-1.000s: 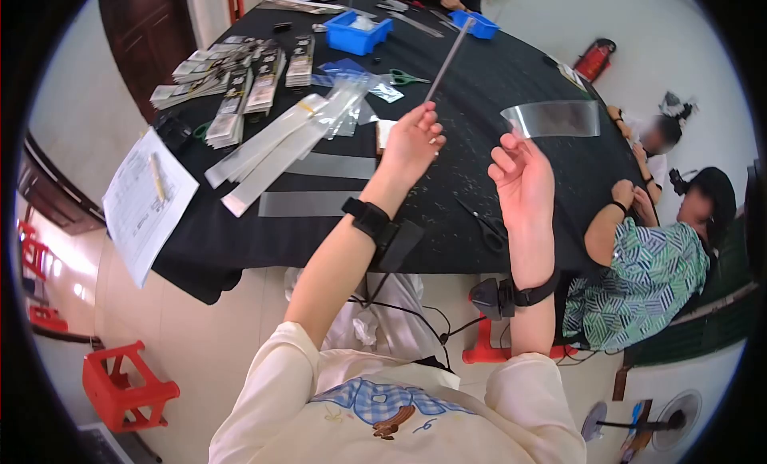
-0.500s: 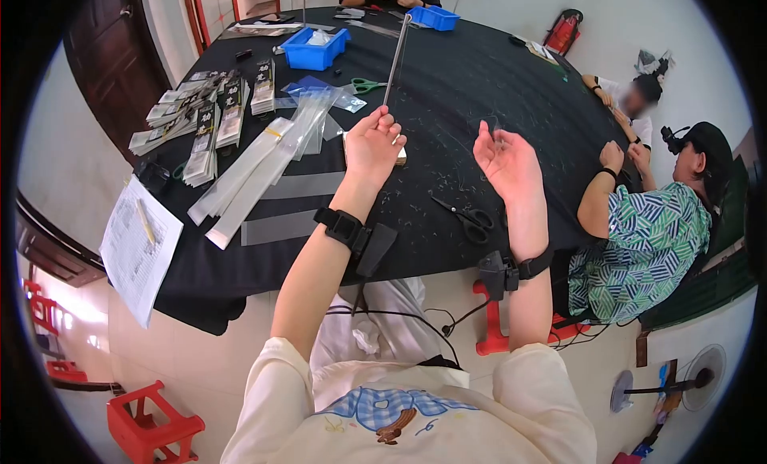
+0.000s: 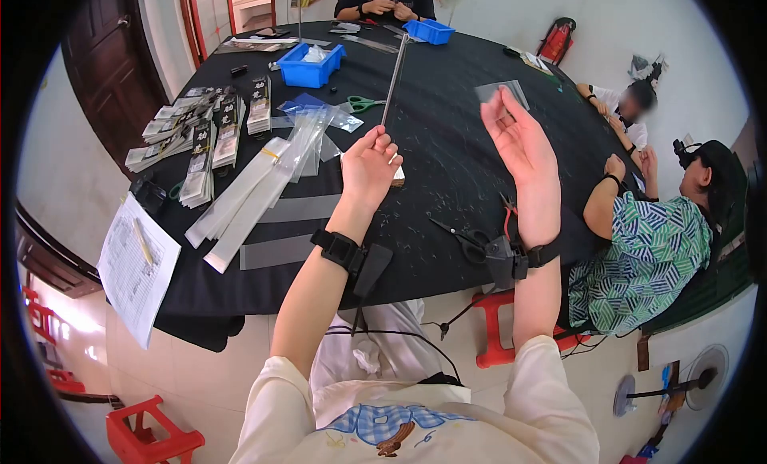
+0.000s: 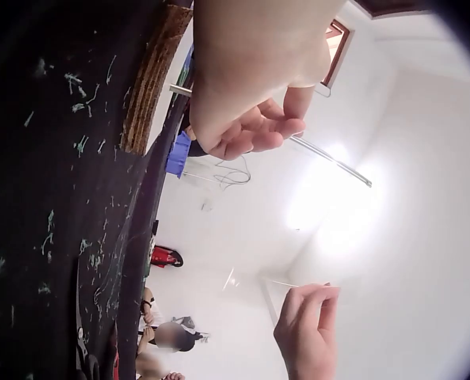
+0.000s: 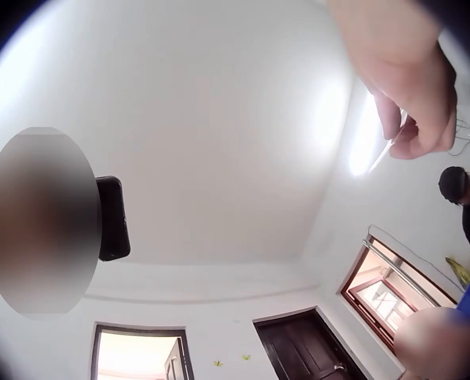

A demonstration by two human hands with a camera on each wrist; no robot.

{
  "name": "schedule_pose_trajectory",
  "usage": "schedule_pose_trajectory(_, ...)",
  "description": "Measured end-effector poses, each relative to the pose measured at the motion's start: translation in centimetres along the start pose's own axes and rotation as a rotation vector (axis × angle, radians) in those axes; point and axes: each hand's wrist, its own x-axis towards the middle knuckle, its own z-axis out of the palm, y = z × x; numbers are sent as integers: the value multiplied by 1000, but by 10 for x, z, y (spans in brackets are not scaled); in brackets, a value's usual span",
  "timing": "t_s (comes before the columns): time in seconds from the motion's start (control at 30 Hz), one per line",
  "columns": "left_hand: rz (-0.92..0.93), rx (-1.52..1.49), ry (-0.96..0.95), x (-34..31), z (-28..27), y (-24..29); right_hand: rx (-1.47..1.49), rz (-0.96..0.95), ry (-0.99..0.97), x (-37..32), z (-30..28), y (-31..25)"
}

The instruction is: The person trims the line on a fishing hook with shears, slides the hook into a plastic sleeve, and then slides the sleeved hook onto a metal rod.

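Observation:
My left hand (image 3: 369, 170) grips a thin metal rod (image 3: 394, 84) that stands up from its curled fingers; in the left wrist view the rod (image 4: 334, 161) sticks out of both sides of the fist (image 4: 247, 127). My right hand (image 3: 521, 140) pinches a small clear plastic sheet (image 3: 518, 94) between thumb and fingertips, above the black table. The two hands are apart. Seen edge-on in the right wrist view, the sheet (image 5: 385, 152) is a thin line under the right hand (image 5: 417, 103).
Black-handled scissors (image 3: 471, 244) and red-handled pliers (image 3: 509, 212) lie near the right forearm. Long clear sleeves (image 3: 248, 196), packet stacks (image 3: 228, 132), green scissors (image 3: 364, 103) and a blue bin (image 3: 311, 67) are on the left. Other people sit around the table.
The right hand went from loosely spread fingers to a pinch on the clear sheet, and moved slightly up. The left hand keeps its grip on the rod, shifted left since the earliest frame.

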Motion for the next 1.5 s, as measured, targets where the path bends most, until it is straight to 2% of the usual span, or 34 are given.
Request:
schedule_pose_trajectory(0.07,5,1,-2,0,1,0,-203,-33,115,-4,23,7)
schedule_pose_trajectory(0.3,13,18,-4,-2,0,1,-229,-22,105,23,17,23)
schedule_pose_trajectory(0.37,19,23,10,-2,0,2,-335,-44,98,25,21,27)
schedule_pose_trajectory(0.6,24,47,16,-1,1,0,-283,6,25,29,30,22)
schedule_pose_trajectory(0.9,29,59,21,0,1,0,-520,-119,-34,42,57,19)
schedule_pose_trajectory(1.0,26,57,18,-1,1,1,-554,-168,-19,46,64,20)
schedule_pose_trajectory(1.07,27,55,16,-1,0,2,-546,-196,86,46,70,21)
schedule_pose_trajectory(1.3,30,52,33,-1,2,1,-518,-132,9,52,67,18)
schedule_pose_trajectory(1.37,30,49,26,-1,2,2,-638,-187,-11,48,71,17)
schedule_pose_trajectory(1.5,28,49,24,-1,1,2,-692,-210,21,48,75,20)
